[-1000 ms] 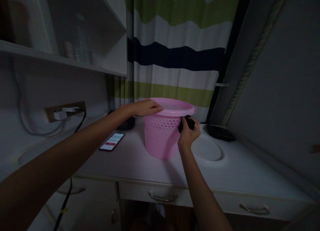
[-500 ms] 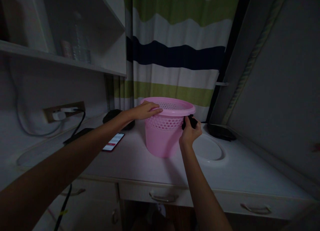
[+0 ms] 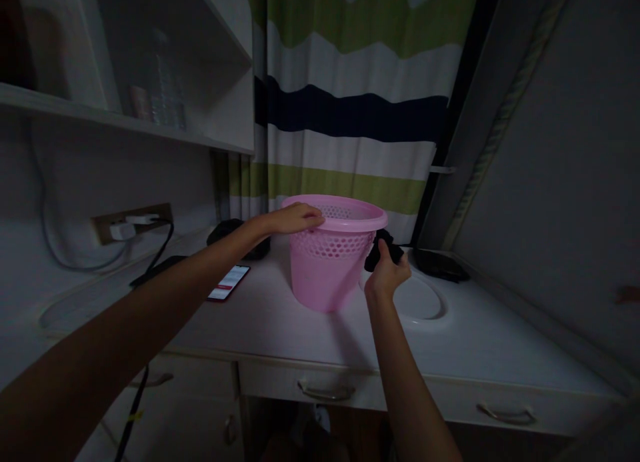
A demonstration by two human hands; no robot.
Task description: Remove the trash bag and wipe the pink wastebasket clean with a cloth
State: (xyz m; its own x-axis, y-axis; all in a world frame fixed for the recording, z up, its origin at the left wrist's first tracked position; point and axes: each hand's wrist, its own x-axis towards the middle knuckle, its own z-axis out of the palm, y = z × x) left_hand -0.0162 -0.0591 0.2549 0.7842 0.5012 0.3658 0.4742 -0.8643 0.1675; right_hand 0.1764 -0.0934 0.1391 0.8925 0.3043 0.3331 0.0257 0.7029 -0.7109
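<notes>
A pink plastic basket (image 3: 325, 275) with a band of holes below its rim stands upright on the white counter. My left hand (image 3: 297, 219) is closed over the near left part of its rim, fingers lying across the edge. Just right of the basket, my right hand (image 3: 389, 275) grips a bunched black cloth (image 3: 381, 252), thumb pointing up. Part of the cloth is hidden behind the fingers and beside the basket wall. Little of the basket's inside shows.
Behind my right hand lie a white oval dish (image 3: 417, 299) and a flat black item (image 3: 440, 265). On the left are a lit phone (image 3: 229, 283), a dark bundle (image 3: 225, 230) and plugged-in chargers (image 3: 123, 231). A striped curtain (image 3: 355, 115) hangs behind; a shelf (image 3: 200, 141) juts out upper left.
My right hand has shifted a little right and down with the black cloth, away from the basket's wall. My left hand stays on the rim.
</notes>
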